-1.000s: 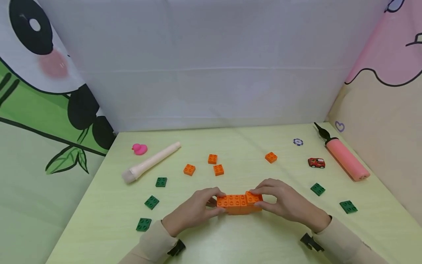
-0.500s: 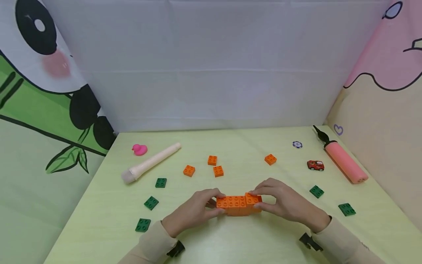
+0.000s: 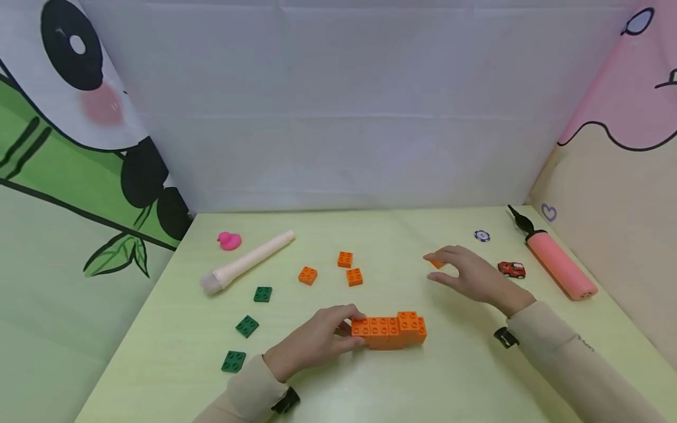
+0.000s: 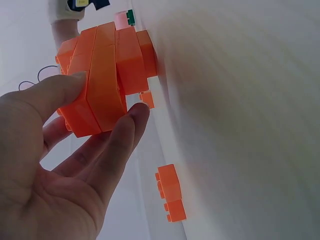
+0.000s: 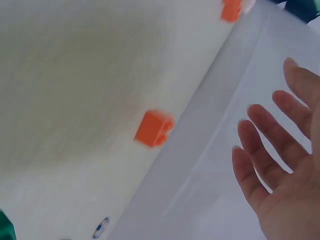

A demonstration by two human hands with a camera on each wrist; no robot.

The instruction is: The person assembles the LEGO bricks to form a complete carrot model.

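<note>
My left hand (image 3: 319, 336) pinches the left end of a joined block of orange building bricks (image 3: 388, 333), thumb on the near side and fingers behind. One brick sits raised near the block's right end. In the left wrist view the block (image 4: 102, 75) shows from its end, between thumb and fingers. My right hand (image 3: 473, 277) is apart from the block, its fingers spread over a single orange brick (image 3: 436, 264) that it partly covers in the head view. The right wrist view has that loose brick (image 5: 154, 128) on the table, away from the straight fingers.
Loose orange bricks (image 3: 354, 277) lie behind the block. Green bricks (image 3: 247, 326) are at left, beside a white tube (image 3: 248, 261) and a pink duck (image 3: 230, 241). At right are a red toy car (image 3: 511, 269), a poker chip (image 3: 482, 235) and a pink pump (image 3: 560, 264).
My right hand has let go of the block's right end and moved up and right to the single orange brick. The left hand keeps its hold on the block.
</note>
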